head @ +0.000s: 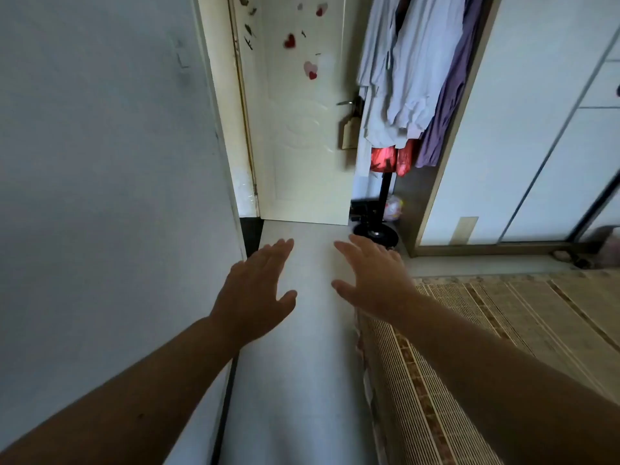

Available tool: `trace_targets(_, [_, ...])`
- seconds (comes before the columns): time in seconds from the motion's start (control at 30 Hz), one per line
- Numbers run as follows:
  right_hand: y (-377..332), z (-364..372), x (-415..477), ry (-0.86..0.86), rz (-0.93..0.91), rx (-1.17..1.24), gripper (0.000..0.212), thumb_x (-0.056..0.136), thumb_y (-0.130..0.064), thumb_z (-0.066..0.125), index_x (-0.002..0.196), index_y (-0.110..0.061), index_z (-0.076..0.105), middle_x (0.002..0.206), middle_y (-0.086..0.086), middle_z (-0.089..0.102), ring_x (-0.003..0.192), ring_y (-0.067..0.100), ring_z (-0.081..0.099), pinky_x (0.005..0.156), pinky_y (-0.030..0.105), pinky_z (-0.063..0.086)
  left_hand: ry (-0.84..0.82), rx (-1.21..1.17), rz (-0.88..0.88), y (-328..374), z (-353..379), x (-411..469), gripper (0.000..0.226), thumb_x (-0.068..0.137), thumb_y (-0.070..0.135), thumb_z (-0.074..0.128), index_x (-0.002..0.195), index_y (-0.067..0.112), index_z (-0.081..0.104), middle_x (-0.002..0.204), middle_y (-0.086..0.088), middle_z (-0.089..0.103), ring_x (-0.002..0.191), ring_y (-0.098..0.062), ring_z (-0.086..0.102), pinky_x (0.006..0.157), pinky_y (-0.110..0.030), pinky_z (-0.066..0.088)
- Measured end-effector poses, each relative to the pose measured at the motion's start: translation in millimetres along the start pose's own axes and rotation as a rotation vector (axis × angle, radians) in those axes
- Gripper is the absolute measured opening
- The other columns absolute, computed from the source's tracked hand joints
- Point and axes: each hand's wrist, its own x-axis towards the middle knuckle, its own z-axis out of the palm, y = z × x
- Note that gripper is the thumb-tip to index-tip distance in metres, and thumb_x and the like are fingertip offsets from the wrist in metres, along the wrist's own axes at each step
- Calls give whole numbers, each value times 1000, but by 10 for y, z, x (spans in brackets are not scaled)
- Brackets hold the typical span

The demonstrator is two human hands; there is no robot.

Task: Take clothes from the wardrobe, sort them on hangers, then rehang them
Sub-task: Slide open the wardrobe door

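Observation:
Several garments hang in the open part of the wardrobe at the upper right: pale blue shirts (pixel 412 75), a purple garment (pixel 449 95) and red clothes (pixel 392 159) below them. My left hand (pixel 258 290) and my right hand (pixel 372 280) reach forward side by side over the floor, palms down, fingers straight and spread. Both hands hold nothing and are well short of the clothes.
A white wall (pixel 100 162) runs along my left. A cream door (pixel 302 129) with heart stickers stands ahead. The wardrobe's white sliding door (pixel 536 146) is at right. A black stand (pixel 377 226) sits by the wardrobe. A bed with a woven mat (pixel 503 330) lies at lower right.

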Motion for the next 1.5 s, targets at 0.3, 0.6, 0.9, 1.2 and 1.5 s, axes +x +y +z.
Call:
trace_targets(0.3, [517,427,944,-130,74,57,69,86,-49,53,145,-32,23,151,-1,30,136,23,33,111,46,27,-129,-91,-99,-561,435,1083,69,91,40,55,149,25,21,157,4,20,144,-14,19,118,-40,19])
trace_targets(0.6, [841,819,2457,-176,182,33,68,87,-49,53,145,-32,23,152,-1,28,136,21,35,110,47,28,-251,-51,47,-1392,815,2690,64,94,41,49,149,27,20,157,4,17,145,-12,11,117,-30,11])
trace_targets(0.9, [1137,1120,3509,-244,358,127,66,88,-47,54,145,-31,24,152,-3,29,134,19,36,113,47,24,-405,-65,107,-1867,1103,4088,70,82,54,38,146,28,29,154,5,28,144,-11,18,118,-33,17])
trace_targets(1.2, [2140,1338,4570,-200,464,137,65,87,-49,54,143,-31,28,150,-3,31,134,16,37,112,48,28,-457,-126,208,-1743,1764,5616,62,87,50,46,144,29,33,150,7,35,141,-10,25,114,-30,20])
trace_targets(1.5, [3387,1231,5777,-186,551,161,63,87,-46,54,143,-30,30,149,-3,33,131,16,40,110,45,29,-370,-172,316,-1226,2243,7463,62,90,40,54,146,30,30,152,9,32,140,-8,26,112,-21,18])
